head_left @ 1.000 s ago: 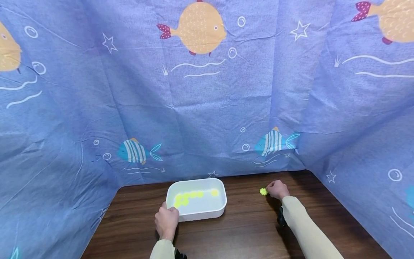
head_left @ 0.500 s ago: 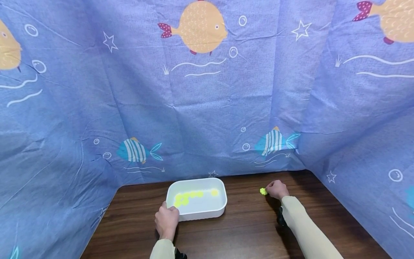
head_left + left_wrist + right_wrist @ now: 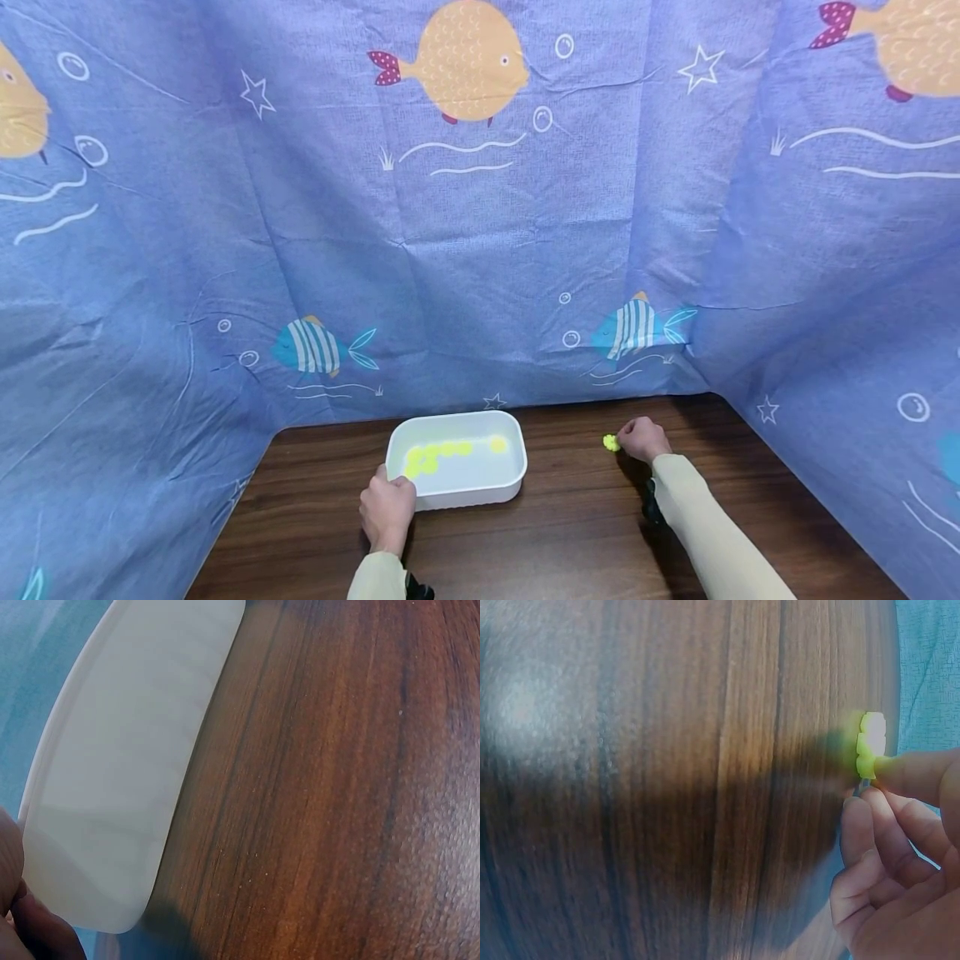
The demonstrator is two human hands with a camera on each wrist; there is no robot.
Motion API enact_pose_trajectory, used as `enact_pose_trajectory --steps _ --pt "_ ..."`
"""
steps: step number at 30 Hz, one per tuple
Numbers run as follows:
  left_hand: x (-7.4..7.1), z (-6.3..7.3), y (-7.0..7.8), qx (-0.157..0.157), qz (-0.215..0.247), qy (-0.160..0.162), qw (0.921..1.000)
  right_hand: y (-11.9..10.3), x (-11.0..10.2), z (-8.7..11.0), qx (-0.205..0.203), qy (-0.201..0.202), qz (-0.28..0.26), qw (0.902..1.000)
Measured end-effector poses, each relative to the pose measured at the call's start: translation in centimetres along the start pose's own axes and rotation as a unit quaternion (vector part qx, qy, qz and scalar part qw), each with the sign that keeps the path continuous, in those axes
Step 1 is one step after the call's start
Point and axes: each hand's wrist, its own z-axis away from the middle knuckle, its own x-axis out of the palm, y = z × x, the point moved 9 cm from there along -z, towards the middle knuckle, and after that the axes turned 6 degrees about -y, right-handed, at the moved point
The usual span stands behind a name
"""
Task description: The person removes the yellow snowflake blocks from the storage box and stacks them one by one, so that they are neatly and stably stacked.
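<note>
My left hand [image 3: 387, 508] grips the near left corner of a white plastic tray [image 3: 480, 497], whose side wall [image 3: 124, 772] fills much of the left wrist view. Several bright yellow-green pieces [image 3: 431, 457] lie inside, mostly in a row along the left and middle. A lone yellow piece [image 3: 498, 445] sits near the tray's right end. Over at the right, my right hand [image 3: 645, 439] pinches a small yellow-green flower-shaped piece [image 3: 611, 443] between thumb and fingers. Seen edge-on in the right wrist view, that piece [image 3: 871, 745] has rounded lobes, with a thin greyish bit just below it.
Everything stands on a dark brown wooden table [image 3: 555, 542]. A blue curtain [image 3: 480, 250] with fish prints hangs behind it and along both sides. The tray is close to the back edge, and bare wood lies between it and my right hand.
Both hands and the tray stay nearly where they were. The flower-shaped piece turns slightly in my right hand's fingers.
</note>
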Motion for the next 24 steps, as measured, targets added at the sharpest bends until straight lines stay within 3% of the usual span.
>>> enact_pose_trajectory --steps 24 --pt "0.03 -0.65 0.16 -0.007 -0.010 0.002 0.9999 0.14 -0.09 -0.63 0.003 0.002 0.001 1.0000"
